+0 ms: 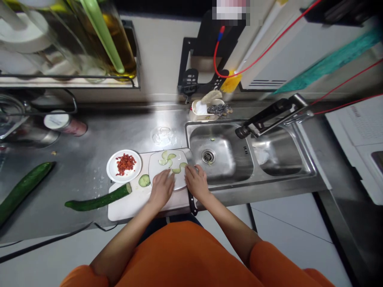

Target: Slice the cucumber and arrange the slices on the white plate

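Observation:
A white plate (pixel 155 161) on the white cutting board (pixel 122 209) holds several thin cucumber slices (pixel 171 156), curved around its far part. Over the plate's near side lies my left hand (pixel 163 186), fingers extended and a little blurred, tips beside a slice (pixel 176 170). My right hand (pixel 196 180) is at the plate's right rim with bent fingers; its fingertips touch another slice (pixel 183 164). Left of the plate is a round cucumber piece (pixel 144 180). A cut cucumber (pixel 100 200) rests partly on the board. The knife (pixel 193 204) lies at the board's right edge, blade partly hidden.
A small plate (pixel 111 167) of chopped red pieces stands left of the board. A whole cucumber (pixel 25 189) lies far left. The double sink (pixel 221 175) is on the right, under a black tap (pixel 263 115). Bottles (pixel 125 48) fill a rack above.

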Demonstrator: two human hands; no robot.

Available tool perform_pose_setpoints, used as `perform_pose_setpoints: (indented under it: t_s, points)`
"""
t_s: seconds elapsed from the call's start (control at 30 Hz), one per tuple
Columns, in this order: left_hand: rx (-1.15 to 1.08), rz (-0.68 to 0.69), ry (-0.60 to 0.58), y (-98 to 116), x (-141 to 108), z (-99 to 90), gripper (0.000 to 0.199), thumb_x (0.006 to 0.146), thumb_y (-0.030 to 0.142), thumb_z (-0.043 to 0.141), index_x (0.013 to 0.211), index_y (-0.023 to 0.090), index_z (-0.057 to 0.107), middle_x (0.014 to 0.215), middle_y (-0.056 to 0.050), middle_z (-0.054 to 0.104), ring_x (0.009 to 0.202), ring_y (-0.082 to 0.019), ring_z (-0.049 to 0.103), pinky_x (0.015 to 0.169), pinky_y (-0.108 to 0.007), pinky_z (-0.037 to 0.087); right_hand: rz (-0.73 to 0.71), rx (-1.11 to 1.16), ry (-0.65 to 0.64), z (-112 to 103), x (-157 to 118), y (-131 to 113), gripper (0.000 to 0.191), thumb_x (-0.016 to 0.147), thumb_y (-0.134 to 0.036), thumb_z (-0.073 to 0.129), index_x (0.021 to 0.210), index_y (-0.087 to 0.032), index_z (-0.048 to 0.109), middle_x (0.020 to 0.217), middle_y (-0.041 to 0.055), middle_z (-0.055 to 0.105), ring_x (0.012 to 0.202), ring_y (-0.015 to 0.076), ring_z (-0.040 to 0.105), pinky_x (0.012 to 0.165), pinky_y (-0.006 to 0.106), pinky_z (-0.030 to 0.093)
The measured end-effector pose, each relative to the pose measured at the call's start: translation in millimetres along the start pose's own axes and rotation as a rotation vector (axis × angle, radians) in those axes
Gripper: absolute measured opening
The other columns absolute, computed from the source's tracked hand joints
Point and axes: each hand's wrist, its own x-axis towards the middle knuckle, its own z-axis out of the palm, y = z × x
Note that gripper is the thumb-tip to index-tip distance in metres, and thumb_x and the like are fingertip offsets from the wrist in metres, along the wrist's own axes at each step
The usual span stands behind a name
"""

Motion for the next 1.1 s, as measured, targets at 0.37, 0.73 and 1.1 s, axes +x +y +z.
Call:
perform_pose_setpoints:
  t_s: [0.37,0.73,1.1]
  points:
    - [0.212,-0.711,-0.162,-46.5,-34.0,-63.8,0.037,0.088,0.035,0.047,0.122,0.025,0.059,0.117,-0.01,0.061,0.084,-0.022,0.063,0.07,-0.031,0.048,-0.077,0.168,-0.006,4.7,-20.0,-43.5,0.018,0.092,-0.021,0.048,0.087,-0.02,0.066,0.094,0.0068,0.063,0.107,0.0248,0.042,0.084,0.035,0.031]
    - [0.189,-0.743,-0.261,-45.8,-23.3,-56.6,0.032,0.088,0.034,0.043,0.105,0.015,0.063,0.102,-0.016,0.065,0.083,-0.025,0.063,0.071,-0.034,0.047,-0.108,0.174,-0.061,2.8,-22.3,-59.0,0.013,0.09,-0.019,0.051,0.089,-0.02,0.064,0.099,0.0054,0.064,0.108,0.0249,0.041,0.082,0.036,0.03]
    - [0.033,-0.739,-0.04,-58.5,-29.9,-44.9,0.029,0.079,0.028,0.051,0.102,0.014,0.062,0.085,-0.01,0.066,0.08,-0.023,0.062,0.076,-0.033,0.046,-0.174,0.23,-0.135,9.3,21.8,-96.7,0.018,0.09,-0.022,0.049,0.1,-0.021,0.064,0.108,0.0097,0.059,0.113,0.0278,0.037,0.085,0.04,0.033]
